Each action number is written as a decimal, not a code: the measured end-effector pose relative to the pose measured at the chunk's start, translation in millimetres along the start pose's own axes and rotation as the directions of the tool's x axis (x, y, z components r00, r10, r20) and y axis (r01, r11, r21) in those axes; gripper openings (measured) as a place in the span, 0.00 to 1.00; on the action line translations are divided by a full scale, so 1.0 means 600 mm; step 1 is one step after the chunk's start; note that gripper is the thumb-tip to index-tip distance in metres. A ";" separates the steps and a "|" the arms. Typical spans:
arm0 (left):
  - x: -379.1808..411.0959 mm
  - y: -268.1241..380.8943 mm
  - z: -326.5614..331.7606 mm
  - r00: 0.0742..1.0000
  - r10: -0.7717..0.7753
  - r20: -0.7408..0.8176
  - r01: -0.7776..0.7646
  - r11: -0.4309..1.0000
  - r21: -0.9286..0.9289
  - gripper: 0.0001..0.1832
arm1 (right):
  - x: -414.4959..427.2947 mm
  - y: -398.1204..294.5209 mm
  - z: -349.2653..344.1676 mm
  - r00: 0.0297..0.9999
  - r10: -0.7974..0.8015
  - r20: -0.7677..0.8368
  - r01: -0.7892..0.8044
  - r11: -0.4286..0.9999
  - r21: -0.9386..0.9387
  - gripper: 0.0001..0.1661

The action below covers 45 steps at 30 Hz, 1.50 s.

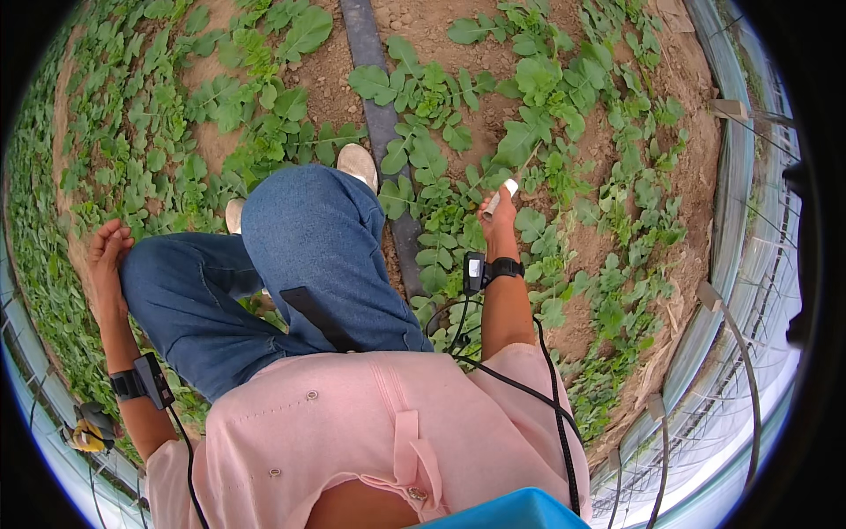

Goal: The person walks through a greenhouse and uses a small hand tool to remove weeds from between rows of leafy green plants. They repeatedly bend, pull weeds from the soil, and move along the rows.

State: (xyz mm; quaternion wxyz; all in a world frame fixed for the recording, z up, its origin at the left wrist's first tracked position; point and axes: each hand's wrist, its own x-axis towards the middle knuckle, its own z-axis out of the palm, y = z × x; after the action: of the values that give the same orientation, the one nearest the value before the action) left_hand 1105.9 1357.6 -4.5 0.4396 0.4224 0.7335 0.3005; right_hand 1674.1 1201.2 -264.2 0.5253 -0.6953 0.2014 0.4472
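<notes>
My right hand (497, 217) grips the white handle (505, 193) of a hand tool. A thin shaft (529, 159) runs from it up and to the right, and its far end is lost among the leaves. Lobed green leafy plants (433, 159) grow around that hand. On the left, my left hand (108, 248) hangs beside my bent left knee, its fingers loosely curled and nothing seen in them. Both wrists wear a black strapped device with a cable; the right device (474, 272) bears a white label.
A dark flat strip (377, 92) runs along the soil between the plants, past my shoe (357, 162). Dense low greens (39, 251) cover the left. At right, clear plastic sheeting (733, 178) and curved metal rods (745, 370) border the bed. Black cables (522, 387) cross my right side.
</notes>
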 end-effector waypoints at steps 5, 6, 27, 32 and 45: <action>-0.002 0.002 0.000 1.000 0.011 -0.001 -0.011 1.000 0.014 0.11 | -0.073 0.043 -0.059 0.981 0.069 0.181 -0.032 0.979 -0.200 0.17; 0.000 0.001 -0.001 1.000 0.010 0.002 -0.010 1.000 0.012 0.11 | -0.080 0.049 -0.068 0.980 0.073 0.186 -0.037 0.981 -0.189 0.17; -0.004 -0.012 -0.014 0.999 0.005 -0.037 -0.006 1.000 -0.025 0.12 | -0.066 0.126 -0.088 0.966 -0.032 0.255 0.205 0.693 -0.691 0.23; -0.004 -0.017 -0.023 1.000 0.016 -0.006 -0.016 0.999 -0.043 0.12 | -0.103 0.137 -0.129 0.983 0.045 0.180 0.102 0.677 -0.729 0.23; -0.005 -0.017 -0.024 0.999 0.033 -0.028 -0.033 0.999 -0.014 0.12 | -0.091 0.121 -0.175 0.978 -0.051 0.201 0.202 0.462 -0.864 0.25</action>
State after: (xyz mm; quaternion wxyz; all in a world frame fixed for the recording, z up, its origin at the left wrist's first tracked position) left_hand 1089.9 1349.3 -5.1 0.4274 0.4269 0.7304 0.3188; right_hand 1634.5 1068.9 -253.4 0.1384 -0.8441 -0.1482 0.4963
